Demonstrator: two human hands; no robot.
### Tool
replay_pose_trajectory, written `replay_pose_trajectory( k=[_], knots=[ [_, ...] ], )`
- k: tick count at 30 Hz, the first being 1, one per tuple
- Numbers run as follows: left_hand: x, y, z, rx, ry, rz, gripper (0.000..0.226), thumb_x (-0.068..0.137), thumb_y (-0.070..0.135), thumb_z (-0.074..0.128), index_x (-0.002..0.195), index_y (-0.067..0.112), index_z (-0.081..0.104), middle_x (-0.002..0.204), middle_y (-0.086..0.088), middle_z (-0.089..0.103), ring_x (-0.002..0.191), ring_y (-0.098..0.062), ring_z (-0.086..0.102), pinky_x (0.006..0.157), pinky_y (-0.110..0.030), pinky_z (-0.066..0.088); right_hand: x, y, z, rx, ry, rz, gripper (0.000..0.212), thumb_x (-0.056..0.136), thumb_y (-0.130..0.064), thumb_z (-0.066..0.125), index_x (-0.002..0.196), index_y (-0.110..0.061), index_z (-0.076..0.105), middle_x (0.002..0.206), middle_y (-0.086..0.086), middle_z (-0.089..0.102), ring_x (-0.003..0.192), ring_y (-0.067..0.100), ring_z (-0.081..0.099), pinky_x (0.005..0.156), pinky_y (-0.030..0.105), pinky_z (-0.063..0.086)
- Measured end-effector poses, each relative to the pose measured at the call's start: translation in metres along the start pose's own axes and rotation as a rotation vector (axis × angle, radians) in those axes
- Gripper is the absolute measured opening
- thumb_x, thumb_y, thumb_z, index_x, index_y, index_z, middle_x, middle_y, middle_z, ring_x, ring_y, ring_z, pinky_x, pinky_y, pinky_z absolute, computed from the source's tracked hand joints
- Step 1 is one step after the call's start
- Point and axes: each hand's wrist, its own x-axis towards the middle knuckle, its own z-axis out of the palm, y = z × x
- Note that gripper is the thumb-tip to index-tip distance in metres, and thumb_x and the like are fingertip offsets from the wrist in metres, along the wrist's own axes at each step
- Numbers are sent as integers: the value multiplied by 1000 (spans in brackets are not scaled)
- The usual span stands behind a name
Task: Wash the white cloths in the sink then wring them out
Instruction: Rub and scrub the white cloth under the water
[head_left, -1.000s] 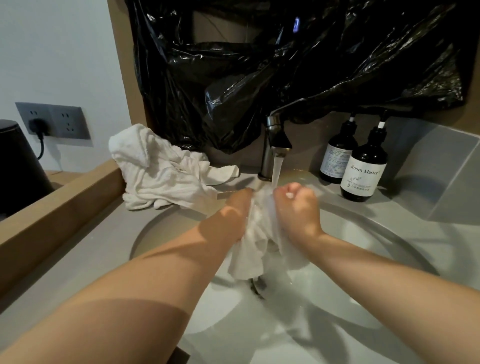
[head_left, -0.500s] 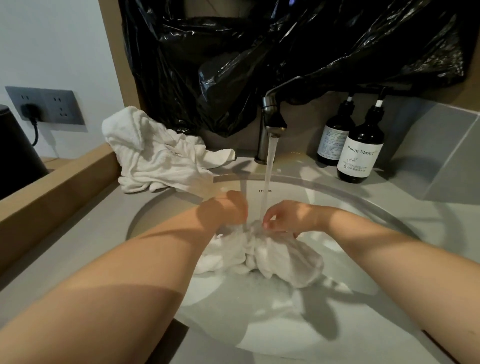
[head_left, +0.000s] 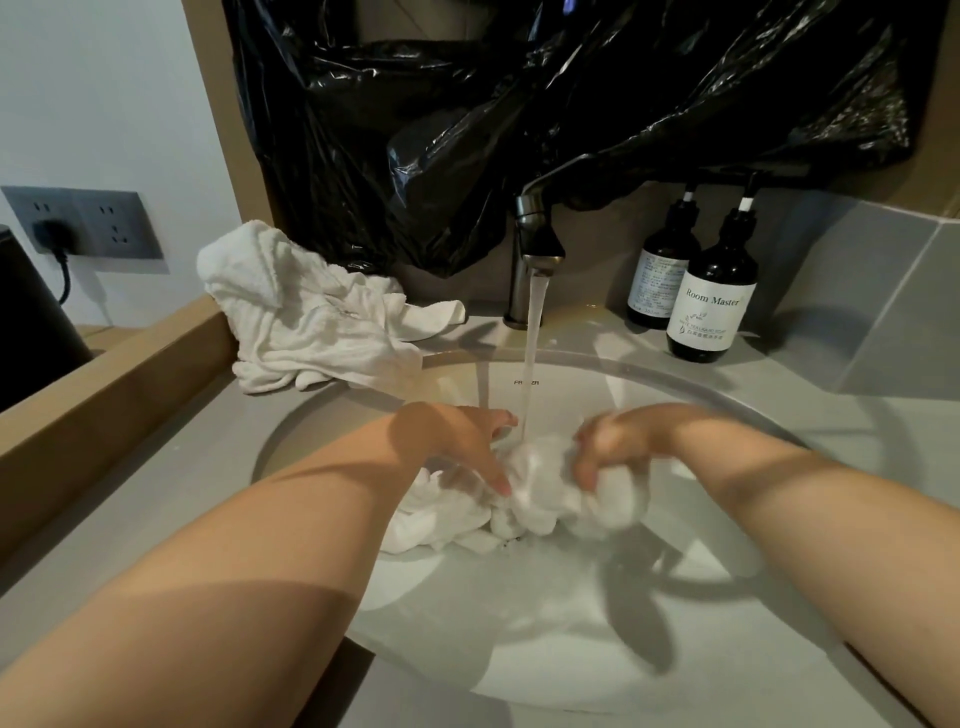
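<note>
A wet white cloth (head_left: 540, 499) lies bunched at the bottom of the round white sink (head_left: 571, 649), right under the running stream from the faucet (head_left: 535, 249). My left hand (head_left: 457, 441) presses on its left side with fingers spread over the folds. Blurred with motion, my right hand (head_left: 613, 447) clutches the cloth's right side. More white cloths (head_left: 311, 322) sit heaped on the counter at the sink's back left, one corner reaching towards the faucet.
Two dark pump bottles (head_left: 711, 306) stand on the counter right of the faucet. A black plastic bag (head_left: 545, 114) hangs over the wall behind. A wooden ledge (head_left: 104, 389) borders the counter's left, with a wall socket (head_left: 83, 221) and a black appliance (head_left: 31, 322) beyond.
The cloth went from being held up under the tap down into the basin. Both hands followed it down and now knead it there, the right hand shifting fast.
</note>
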Motion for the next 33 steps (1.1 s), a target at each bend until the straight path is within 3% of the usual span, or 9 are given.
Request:
replay_pose_trajectory(
  k=[3,7,10,14,18,21,25,28,33],
  knots=[
    [-4,6,0,-115,-18,100,94,73,41,82,146,37,23,137,15,44,123,-14,46,103,-34,41,-25,-5,-26,270,193,-158,23,67,-35,66,78,-15,64,74,6,60,63,21,59,55,24,44],
    [-7,10,1,-333,-25,158,79,75,31,82,138,30,34,132,5,53,124,-17,49,105,-33,41,-53,-17,-42,720,187,-395,18,83,-22,59,74,-8,64,66,7,61,56,18,58,51,24,44],
    [-10,8,-5,-539,-55,227,77,77,24,77,142,21,35,134,0,54,123,-17,51,104,-27,40,-72,-24,-52,928,135,-570,15,85,-19,51,89,-5,53,76,13,50,65,20,50,56,27,41],
    [-10,11,-6,-506,-200,238,72,80,26,76,142,16,41,142,1,48,136,-17,41,116,-30,25,-82,-39,-65,1126,229,-728,28,67,-5,50,65,-15,23,52,3,31,43,15,32,42,22,32],
    [-4,26,6,-667,-215,429,62,79,11,68,136,19,47,136,-1,56,129,-18,50,112,-36,36,-79,-48,-69,1363,249,-790,45,59,-4,49,72,-18,9,53,0,24,42,14,28,40,22,32],
    [-5,33,6,-865,-174,471,48,77,5,63,122,20,56,116,4,69,112,-14,63,101,-33,48,-86,-48,-65,1474,174,-838,28,74,-8,43,50,-14,30,46,-2,34,40,12,35,40,20,35],
    [-10,22,-8,-983,-234,431,62,58,22,89,113,15,61,103,0,73,99,-16,69,89,-32,56,-87,-34,-65,1490,262,-784,50,87,-15,36,37,-14,45,39,-3,39,36,12,40,40,18,33],
    [-16,5,-21,-886,-293,312,85,33,40,97,106,13,64,97,-1,74,91,-15,71,79,-28,56,-80,-12,-66,1431,388,-606,46,95,-16,35,52,-13,54,40,-1,51,36,12,52,39,14,43],
    [-17,-21,-23,-514,-153,-71,76,60,37,89,126,17,58,117,-4,69,109,-23,65,100,-42,50,-53,17,-53,1035,253,-300,44,78,-4,44,36,-12,54,42,5,50,43,19,51,44,21,41]
  ],
)
